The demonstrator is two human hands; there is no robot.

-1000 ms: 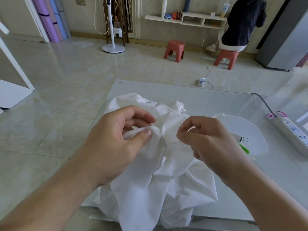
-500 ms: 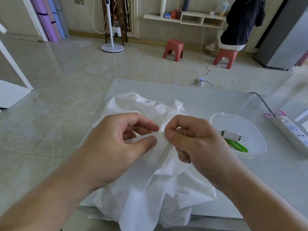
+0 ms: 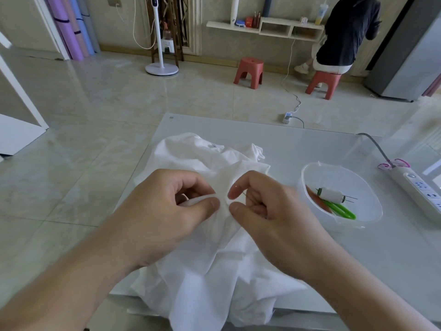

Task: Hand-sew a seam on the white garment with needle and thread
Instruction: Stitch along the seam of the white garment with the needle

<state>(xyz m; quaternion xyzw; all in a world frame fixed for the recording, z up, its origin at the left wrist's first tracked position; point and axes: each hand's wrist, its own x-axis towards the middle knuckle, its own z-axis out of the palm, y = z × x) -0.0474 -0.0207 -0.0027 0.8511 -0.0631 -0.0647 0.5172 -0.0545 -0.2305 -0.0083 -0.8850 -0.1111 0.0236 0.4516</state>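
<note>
A crumpled white garment point(image 3: 214, 271) lies on the pale table point(image 3: 286, 144) and hangs over its near edge. My left hand point(image 3: 162, 218) pinches a raised fold of the cloth between thumb and forefinger. My right hand point(image 3: 274, 218) meets that fold from the right, thumb and forefinger curled together at the cloth. A thin needle point(image 3: 244, 193) shows just behind the right forefinger, mostly hidden by the fingers. I cannot make out the thread.
A clear plastic bowl point(image 3: 307, 168) right of the garment holds a white thread spool point(image 3: 330, 195) and green-handled scissors point(image 3: 341, 210). A white power strip point(image 3: 420, 189) lies at the table's right edge. Across the floor are a red stool point(image 3: 249, 71) and a seated person point(image 3: 346, 32).
My right hand has moved left from a raised position down to the fold held by my left hand. The left hand has kept its pinch on the cloth.
</note>
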